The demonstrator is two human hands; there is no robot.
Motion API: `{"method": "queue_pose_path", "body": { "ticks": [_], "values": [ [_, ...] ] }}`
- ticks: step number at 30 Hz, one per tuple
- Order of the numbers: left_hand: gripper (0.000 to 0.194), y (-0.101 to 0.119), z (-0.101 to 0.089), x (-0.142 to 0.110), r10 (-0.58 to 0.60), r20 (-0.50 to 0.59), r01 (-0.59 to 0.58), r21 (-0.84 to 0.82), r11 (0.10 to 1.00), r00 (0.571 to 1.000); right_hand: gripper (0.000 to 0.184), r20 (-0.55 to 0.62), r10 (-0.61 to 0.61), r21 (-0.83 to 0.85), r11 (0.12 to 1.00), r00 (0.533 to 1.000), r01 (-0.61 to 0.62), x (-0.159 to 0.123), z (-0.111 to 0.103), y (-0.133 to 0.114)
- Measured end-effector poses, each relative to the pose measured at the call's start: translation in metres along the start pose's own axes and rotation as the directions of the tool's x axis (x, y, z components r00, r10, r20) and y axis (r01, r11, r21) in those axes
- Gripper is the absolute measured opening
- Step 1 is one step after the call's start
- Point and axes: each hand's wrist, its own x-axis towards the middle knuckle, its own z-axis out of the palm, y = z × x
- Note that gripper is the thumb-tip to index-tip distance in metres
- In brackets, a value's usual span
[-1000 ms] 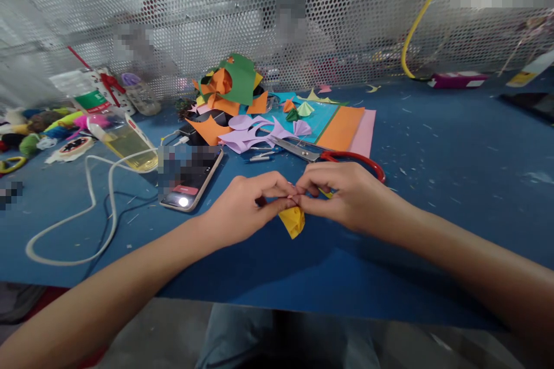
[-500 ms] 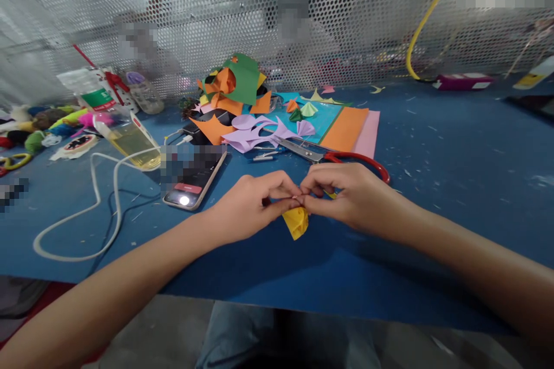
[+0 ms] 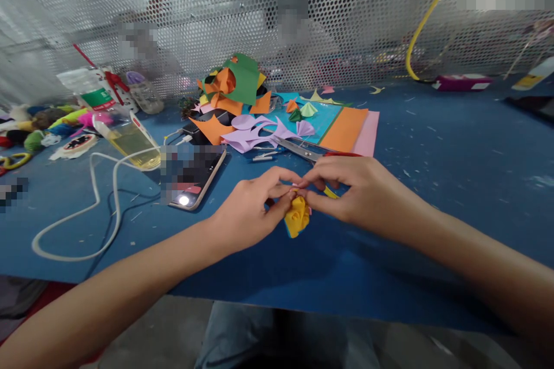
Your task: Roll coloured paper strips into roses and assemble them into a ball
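Over the table's front part, both hands meet at a small folded yellow paper piece (image 3: 298, 218). Swirled creases show on its face, with a bluish lower edge and a bit of pink at its side. My left hand (image 3: 255, 204) pinches its top edge between thumb and fingers. My right hand (image 3: 352, 187) closes on the same edge from the other side, fingertips touching the left ones. A yellow strip (image 3: 331, 192) shows beneath the right fingers; what it belongs to is hidden. Just beyond lie scissors (image 3: 303, 150), their red handle partly covered by my right hand.
Behind are purple paper scraps (image 3: 246, 137), small folded fans (image 3: 309, 109), orange sheets (image 3: 345, 128) and a scrap pile (image 3: 246, 81). To the left lie a phone (image 3: 203, 176), a white cable (image 3: 56, 256) and a bottle of yellow liquid (image 3: 138, 144). A perforated metal screen (image 3: 363, 23) stands behind.
The yellow paper has turned, so its swirled face shows more. My right hand has shifted slightly and now covers more of the scissors' red handle.
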Motion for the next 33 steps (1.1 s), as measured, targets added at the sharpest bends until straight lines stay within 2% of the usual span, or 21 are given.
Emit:
{"method": "queue_pose_path", "body": {
  "ticks": [5,10,12,14,17,22,27,33],
  "values": [
    [0.026,0.003,0.006,-0.004,0.037,-0.099,-0.019,0.177,0.984,0.994,0.012,-0.073,-0.056,-0.136,0.99,0.996,0.045,-0.004,0.0,-0.003],
    [0.033,-0.001,0.011,-0.007,0.204,-0.155,-0.145,0.328,0.934,0.966,0.01,-0.093,-0.06,-0.157,0.987,0.994,0.045,-0.006,0.002,-0.001],
    [0.032,-0.001,0.01,-0.007,0.231,-0.167,-0.163,0.343,0.925,0.959,0.014,-0.084,-0.08,-0.146,0.987,0.993,0.067,-0.006,0.002,-0.001],
    [0.027,0.001,0.009,-0.005,0.203,-0.178,-0.136,0.328,0.935,0.963,0.018,-0.066,-0.122,-0.126,0.986,0.99,0.113,-0.006,0.002,-0.002],
    [0.018,0.004,0.004,0.0,0.12,-0.198,-0.076,0.218,0.973,0.973,0.02,-0.045,-0.191,-0.107,0.977,0.981,0.185,-0.005,-0.002,-0.002],
    [0.013,0.004,-0.002,0.007,0.083,-0.215,-0.073,0.056,0.996,0.973,0.026,-0.002,-0.271,-0.203,0.943,0.963,0.265,-0.005,-0.009,0.001],
    [0.011,0.003,-0.003,0.006,0.071,-0.199,-0.062,0.053,0.997,0.977,0.028,0.008,-0.275,-0.236,0.934,0.962,0.269,-0.005,-0.009,0.003],
    [0.008,0.004,-0.001,0.005,0.116,-0.223,-0.096,0.101,0.99,0.968,0.027,0.057,-0.357,-0.279,0.891,0.932,0.358,-0.004,-0.007,0.003]
  ]
}}
